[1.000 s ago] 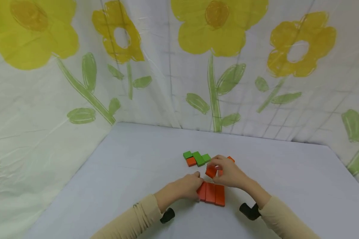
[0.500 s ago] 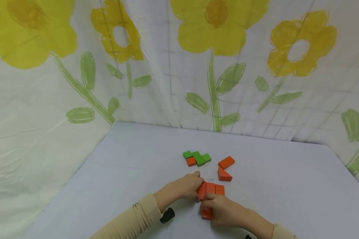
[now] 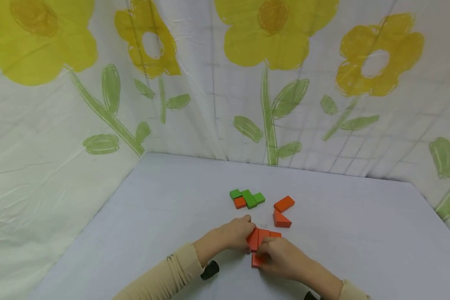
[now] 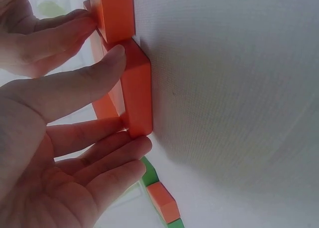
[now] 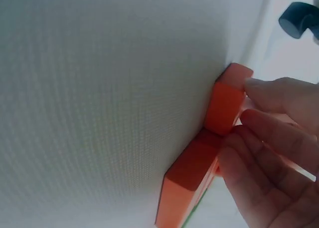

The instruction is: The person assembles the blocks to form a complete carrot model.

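Observation:
Three flat red-orange blocks lie side by side on the white table. My left hand [image 3: 235, 234] holds the leftmost red block [image 3: 253, 240] by its ends, with the thumb at the near end and a finger at the far end in the left wrist view. My right hand [image 3: 283, 259] pinches a small orange block [image 5: 224, 107], which touches the near end of that leftmost block. Partly behind the right fingers are the middle block [image 3: 263, 234] and the right block [image 3: 276, 234].
Beyond the hands lie an orange triangular block [image 3: 282, 220] and an orange rectangular block [image 3: 284, 203]. Farther left sit several green blocks [image 3: 249, 199] with a small orange block [image 3: 239, 203] against them. A flower-printed curtain [image 3: 195, 125] hangs behind the table.
My right hand has brought the small orange block from beyond the row to its near side, then slid it slightly left and away from me against the leftmost block. My left hand has stayed put.

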A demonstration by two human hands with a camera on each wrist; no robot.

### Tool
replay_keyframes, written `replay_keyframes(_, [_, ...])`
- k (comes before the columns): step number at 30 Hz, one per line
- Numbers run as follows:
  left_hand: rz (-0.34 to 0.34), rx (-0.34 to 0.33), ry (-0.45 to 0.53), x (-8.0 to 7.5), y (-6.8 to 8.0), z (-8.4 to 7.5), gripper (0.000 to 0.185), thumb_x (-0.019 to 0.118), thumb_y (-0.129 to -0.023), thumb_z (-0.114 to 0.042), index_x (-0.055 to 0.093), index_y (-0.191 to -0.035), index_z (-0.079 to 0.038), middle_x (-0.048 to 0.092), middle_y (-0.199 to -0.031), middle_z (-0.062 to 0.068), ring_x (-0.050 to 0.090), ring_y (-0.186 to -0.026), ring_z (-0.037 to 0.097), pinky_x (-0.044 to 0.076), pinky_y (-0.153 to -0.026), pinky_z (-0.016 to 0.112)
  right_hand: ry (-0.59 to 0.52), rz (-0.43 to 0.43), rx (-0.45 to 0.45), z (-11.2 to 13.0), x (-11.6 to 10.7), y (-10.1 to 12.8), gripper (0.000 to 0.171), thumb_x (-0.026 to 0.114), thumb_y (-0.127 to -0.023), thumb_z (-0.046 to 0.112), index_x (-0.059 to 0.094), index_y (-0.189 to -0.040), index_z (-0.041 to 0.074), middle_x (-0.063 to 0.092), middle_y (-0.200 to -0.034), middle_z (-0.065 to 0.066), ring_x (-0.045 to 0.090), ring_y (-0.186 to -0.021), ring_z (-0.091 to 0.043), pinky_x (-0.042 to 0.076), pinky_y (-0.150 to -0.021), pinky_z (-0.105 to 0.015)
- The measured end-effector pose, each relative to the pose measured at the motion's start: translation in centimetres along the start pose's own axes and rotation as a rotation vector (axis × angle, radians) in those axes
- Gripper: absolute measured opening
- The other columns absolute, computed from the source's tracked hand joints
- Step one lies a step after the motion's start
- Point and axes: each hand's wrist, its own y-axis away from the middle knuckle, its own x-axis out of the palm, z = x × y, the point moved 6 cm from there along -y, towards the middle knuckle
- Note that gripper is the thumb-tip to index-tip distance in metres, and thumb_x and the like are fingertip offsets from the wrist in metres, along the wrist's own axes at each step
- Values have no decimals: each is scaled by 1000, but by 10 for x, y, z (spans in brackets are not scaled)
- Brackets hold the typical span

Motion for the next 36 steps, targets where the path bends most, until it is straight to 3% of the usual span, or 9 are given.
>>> replay_keyframes(10, [-6, 9, 9, 0, 0, 0, 36, 75, -68, -18, 59, -98, -6, 42, -83, -2, 43, -64, 8, 38, -56, 17, 72, -30, 10, -1, -13, -7, 11, 70, -72, 17, 67, -80, 12, 53, -74, 11, 47, -65, -2, 42, -59, -19])
replay_keyframes(18, [-24, -1, -53, -3, 1, -3, 41, 78, -65, -21, 60, -99, -7, 46, -88, -1, 45, -68, 9, 41, -60, 19, 42, -129, 134, -27, -52, -52, 10, 65, -78, 11, 67, -86, 7, 58, -77, 4, 54, -71, -12, 44, -60, -23])
replay_keyframes(24, [-24, -2, -103, 0, 1, -4, 38, 78, -64, -23, 61, -94, -7, 46, -90, 0, 45, -67, 9, 41, -63, 18, 33, -57, 144, -47, -40, -95, 20, 63, -78, 3, 64, -98, 1, 60, -91, -7, 54, -82, -19, 45, -70, -32])
replay_keyframes(27, [-21, -1, -119, 2, 1, -4, 38, 78, -64, -23, 61, -93, -7, 47, -90, -1, 46, -69, 9, 40, -64, 19, 80, -10, 137, -53, -29, -109, 25, 63, -79, 6, 63, -103, 2, 57, -93, -7, 51, -84, -18, 43, -73, -33])
replay_keyframes(32, [-18, 4, -115, 2, 1, -5, 39, 78, -64, -23, 61, -95, -7, 48, -94, 0, 48, -73, 10, 41, -66, 20, 137, 19, 133, -56, -20, -116, 30, 66, -78, 13, 64, -107, 7, 52, -89, -7, 45, -77, -17, 39, -69, -32])
replay_keyframes(36, [-22, 7, -143, 1, 2, -5, 40, 78, -64, -25, 61, -96, -7, 49, -97, 2, 50, -77, 11, 41, -70, 21, 99, 29, 102, -53, -20, -114, 23, 68, -76, 15, 69, -98, 8, 54, -95, -6, 49, -84, -18, 41, -73, -32])
